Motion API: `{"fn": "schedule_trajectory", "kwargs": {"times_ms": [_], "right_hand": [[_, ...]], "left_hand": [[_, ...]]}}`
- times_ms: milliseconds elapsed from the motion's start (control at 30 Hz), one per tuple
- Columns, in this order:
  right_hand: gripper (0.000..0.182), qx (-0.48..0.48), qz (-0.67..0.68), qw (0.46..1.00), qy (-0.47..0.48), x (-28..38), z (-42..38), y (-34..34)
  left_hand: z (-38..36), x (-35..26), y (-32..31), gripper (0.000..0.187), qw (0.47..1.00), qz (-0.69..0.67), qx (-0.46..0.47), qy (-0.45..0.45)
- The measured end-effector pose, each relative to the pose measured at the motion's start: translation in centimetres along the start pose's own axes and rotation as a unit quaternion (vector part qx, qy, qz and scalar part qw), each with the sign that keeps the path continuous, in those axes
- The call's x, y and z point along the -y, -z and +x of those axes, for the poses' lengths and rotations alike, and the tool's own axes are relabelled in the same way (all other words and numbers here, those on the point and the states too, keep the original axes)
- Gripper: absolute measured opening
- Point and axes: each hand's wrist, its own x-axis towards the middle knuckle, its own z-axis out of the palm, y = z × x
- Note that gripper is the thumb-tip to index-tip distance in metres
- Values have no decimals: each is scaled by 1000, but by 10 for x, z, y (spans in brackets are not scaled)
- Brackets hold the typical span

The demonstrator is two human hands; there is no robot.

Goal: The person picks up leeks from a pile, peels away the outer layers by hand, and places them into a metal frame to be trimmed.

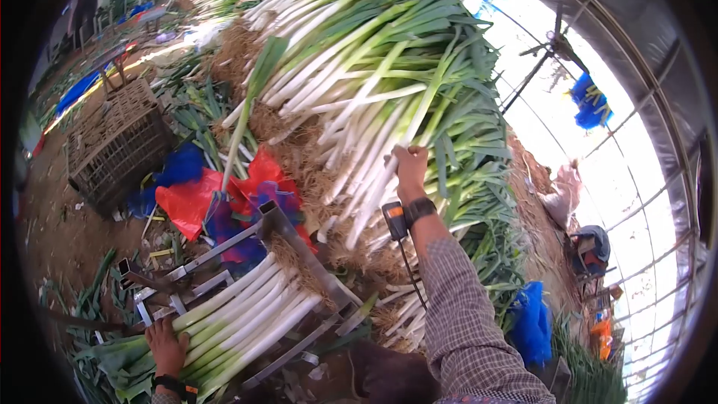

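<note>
At centre frame, the right hand (410, 168) reaches into the big leek pile (374, 67), grip wrapped around a white stalk (378, 187) partway up its shank. Lower left of the frame: the left hand (166, 344) rests flat on the leafy end of the leek bundle (239, 322) lying in the metal rack (299, 254); grip looks loose and open, pressing rather than clasping.

Handling, my read:
- Single leek: light, long, top-heavy at the leaves. White shank is firm, so take it there; green tops flop and tear.
- Shank skin looks smooth, possibly slick. Full-hand wrap, not a pinch.
- Roots carry dry dirt and snag neighbours; pull along the stalk's axis.
- Bundle as a whole: probably heavy, wants support under the middle.

Plastic crate (120, 142) sits at left, red and blue bags (202, 198) between crate and rack.
</note>
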Motion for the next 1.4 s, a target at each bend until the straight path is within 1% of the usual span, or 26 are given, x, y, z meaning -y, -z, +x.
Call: {"fn": "schedule_trajectory", "kwargs": {"times_ms": [33, 67, 133, 200, 267, 300, 333, 467, 533, 600, 667, 733, 800, 867, 900, 933, 967, 1033, 1100, 1167, 1233, 1267, 1300, 1333, 1367, 1400], "right_hand": [[48, 21, 9, 999, -28, 10, -12, 22], [36, 18, -14, 999, -50, 27, -33, 40], [25, 89, -46, 993, -66, 25, -34, 98], [29, 69, -62, 994, -63, 57, -65, 133], [32, 40, -250, 967, -39, 98, -93, 170], [32, 14, -392, 919, 22, 112, -98, 198], [32, -12, -525, 847, 80, 129, -101, 226], [33, -21, -735, 649, 192, 251, -144, 306], [36, -34, -810, 557, 182, 328, -189, 301], [36, -4, -823, 518, 233, 391, -224, 301], [38, -12, -807, 574, 140, 449, -265, 273], [40, 3, -836, 521, 174, 491, -296, 257], [40, 47, -799, 568, 191, 526, -330, 231], [36, 117, -705, 660, 232, 551, -344, 218], [41, 104, -736, 634, 213, 567, -360, 194], [45, 134, -681, 689, 210, 575, -362, 182], [45, 149, -638, 715, 242, 582, -356, 183], [45, 168, -591, 738, 281, 568, -354, 140], [46, 186, -546, 741, 343, 541, -344, 97], [48, 238, -482, 755, 376, 478, -363, 17], [46, 427, -384, 744, 340, 403, -374, -58], [43, 445, -381, 767, 261, 357, -370, -92], [42, 514, -370, 730, 255, 307, -376, -126], [45, 627, -222, 730, 154, 252, -387, -152], [43, 647, -326, 658, 206, 206, -398, -179], [37, 696, -222, 656, 189, 155, -409, -196]], "left_hand": [[-1, 1, -1, 58, 1000, 5, 0, 0], [-1, 3, -1, 59, 1000, 9, 0, -1], [-1, 4, -2, 61, 1000, 3, 8, 8], [-2, 10, -4, 62, 1000, 4, 14, 14], [-1, 16, -11, 63, 1000, 8, 18, 14], [-2, 20, -15, 64, 1000, 14, 13, 12], [-2, 24, -20, 64, 1000, 19, 7, 11], [1, 32, -27, 65, 1000, 17, 9, 3], [3, 33, -32, 68, 999, 30, 14, 3], [5, 37, -35, 71, 999, 35, 17, -1], [6, 40, -43, 77, 999, 34, 33, 19], [8, 28, -23, 79, 995, 18, 84, 43], [6, 35, -29, 77, 999, -35, 13, -19], [5, 27, -19, 74, 999, -43, 10, -6], [4, 29, -18, 71, 997, -74, -10, -34], [-1, 20, -7, 66, 995, -92, -18, -19], [-3, 23, -15, 60, 993, -93, -68, -30], [-5, 25, -13, 56, 997, -62, -36, -8], [-8, 28, -19, 56, 997, -50, -59, 3], [-9, 29, -16, 56, 995, -79, -56, 3], [-12, 29, -17, 55, 993, -86, -81, -7], [-13, 30, -17, 54, 992, -91, -90, -12], [-14, 29, -15, 54, 992, -91, -83, -8], [-15, 28, -12, 54, 993, -91, -78, -6], [-13, 28, -9, 54, 993, -90, -74, -5], [-12, 28, -7, 55, 993, -93, -72, -1]]}}
